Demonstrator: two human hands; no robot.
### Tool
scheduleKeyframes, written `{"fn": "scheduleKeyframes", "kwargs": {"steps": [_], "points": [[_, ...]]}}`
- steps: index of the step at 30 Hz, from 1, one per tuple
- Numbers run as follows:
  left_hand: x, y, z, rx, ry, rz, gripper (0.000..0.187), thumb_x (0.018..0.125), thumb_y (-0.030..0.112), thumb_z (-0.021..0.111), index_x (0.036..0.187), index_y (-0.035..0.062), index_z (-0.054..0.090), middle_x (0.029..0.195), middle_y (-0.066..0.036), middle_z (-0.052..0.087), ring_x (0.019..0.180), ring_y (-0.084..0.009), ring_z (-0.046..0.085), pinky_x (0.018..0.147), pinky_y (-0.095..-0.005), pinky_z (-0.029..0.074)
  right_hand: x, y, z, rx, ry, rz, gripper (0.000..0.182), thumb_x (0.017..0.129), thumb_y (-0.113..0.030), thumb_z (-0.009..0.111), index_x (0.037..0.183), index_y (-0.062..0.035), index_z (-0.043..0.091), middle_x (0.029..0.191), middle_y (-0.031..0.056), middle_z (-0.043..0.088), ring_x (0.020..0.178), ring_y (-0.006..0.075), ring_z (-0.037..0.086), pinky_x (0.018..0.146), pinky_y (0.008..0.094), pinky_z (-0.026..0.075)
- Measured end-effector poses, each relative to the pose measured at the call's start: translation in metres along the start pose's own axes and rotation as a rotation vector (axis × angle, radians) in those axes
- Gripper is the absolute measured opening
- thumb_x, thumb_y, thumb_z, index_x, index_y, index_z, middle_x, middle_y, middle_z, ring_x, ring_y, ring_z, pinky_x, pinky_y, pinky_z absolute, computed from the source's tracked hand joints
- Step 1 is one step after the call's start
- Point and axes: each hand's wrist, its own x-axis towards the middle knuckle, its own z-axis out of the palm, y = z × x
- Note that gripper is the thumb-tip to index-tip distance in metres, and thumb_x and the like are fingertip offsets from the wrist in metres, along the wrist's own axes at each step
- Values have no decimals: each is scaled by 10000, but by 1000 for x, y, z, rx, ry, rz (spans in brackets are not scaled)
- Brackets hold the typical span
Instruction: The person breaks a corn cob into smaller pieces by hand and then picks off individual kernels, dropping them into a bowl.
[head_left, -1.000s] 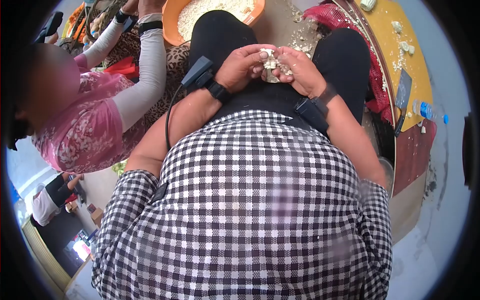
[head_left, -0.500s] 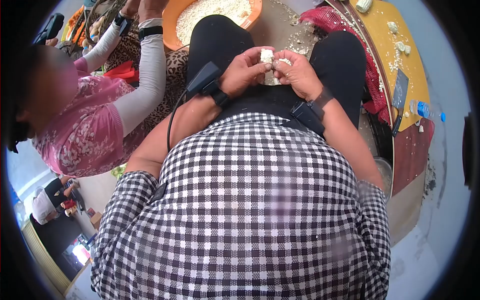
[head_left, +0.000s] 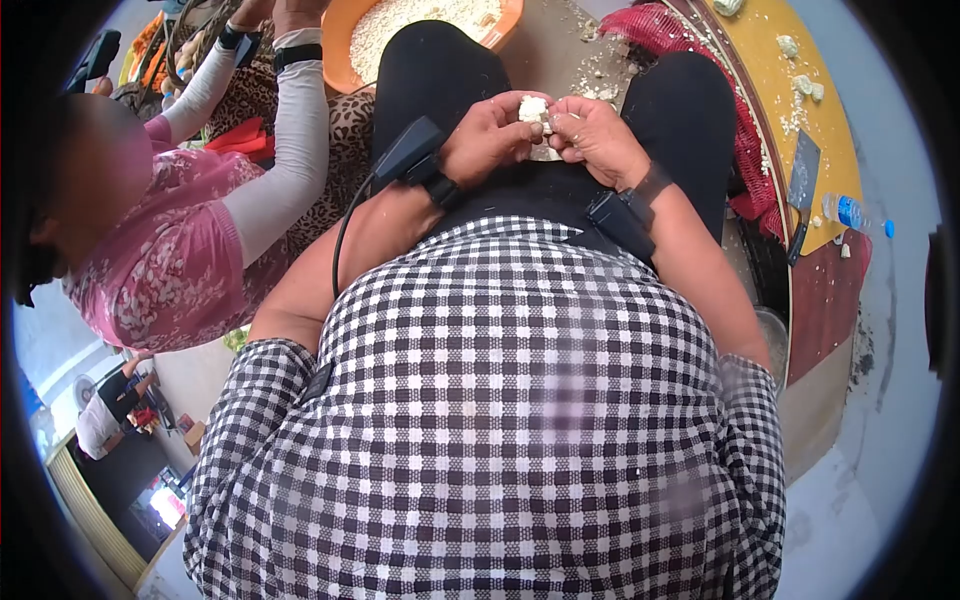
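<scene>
In front of my lap, my left hand (head_left: 488, 138) is closed around a white, knobbly cauliflower piece (head_left: 533, 108), with the thumb along its near side. My right hand (head_left: 603, 140) meets it from the right. Its thumb and fingers are pinched together at the piece's right edge, and what lies between those fingertips is mostly hidden. Both hands are close together over my dark trousers (head_left: 440, 80), with a pale bit showing just below the fingers.
An orange basin (head_left: 338, 50) of small white bits stands ahead. On the right, a yellow board (head_left: 745, 60) bears a cleaver (head_left: 803, 175), white pieces and a plastic bottle (head_left: 850, 212). Red mesh (head_left: 655, 30) lies beside it. A co-worker in a pink top (head_left: 190, 240) sits at left.
My right fingers have closed in on the cauliflower piece, and the white bit seen at them before no longer shows. My left hand keeps its hold. A distant person at lower left has shifted.
</scene>
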Motion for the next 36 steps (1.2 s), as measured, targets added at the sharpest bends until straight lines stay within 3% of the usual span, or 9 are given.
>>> {"fn": "scheduleKeyframes", "kwargs": {"steps": [6,9,12,18,21,36], "points": [[-2,2,0,-81,-57,46,392,835,82,580,1208,15,479,894,3,570,609,-42,436,527,-172,341,1,-4,1,116,-30,68,135,897,-93,528,960,27,535,700,35,547,559,86,544,432,144,390],[-2,2,-1,-107,-46,58,391,836,80,579,1208,15,477,897,0,570,605,-45,435,525,-171,343,-1,-4,5,123,-47,29,121,893,-64,501,977,20,529,782,28,541,601,35,476,429,129,352],[0,0,-3,-134,-24,76,394,836,81,581,1210,11,475,896,-1,569,603,-45,432,521,-171,342,-5,-9,8,309,-91,-14,168,896,-111,537,984,31,525,763,45,540,590,51,484,435,129,366],[1,-2,-4,-123,-10,54,390,841,77,579,1207,-5,473,889,-8,571,594,-45,435,512,-171,341,-1,-2,6,-39,-39,-92,149,873,-109,547,971,2,546,726,36,570,623,89,576,511,171,444],[0,-1,-2,-96,-7,43,390,842,76,577,1208,-11,471,883,-13,572,587,-49,438,509,-174,341,-9,-10,15,-216,78,-49,101,867,-77,525,936,-14,564,702,0,547,583,26,492,477,139,388],[4,-7,-8,-258,2,44,397,838,91,566,1214,14,463,902,-28,565,618,-67,448,536,-178,359,4,2,0,130,-67,-56,113,897,-59,508,979,7,549,775,31,536,612,35,465,455,135,340]]}}
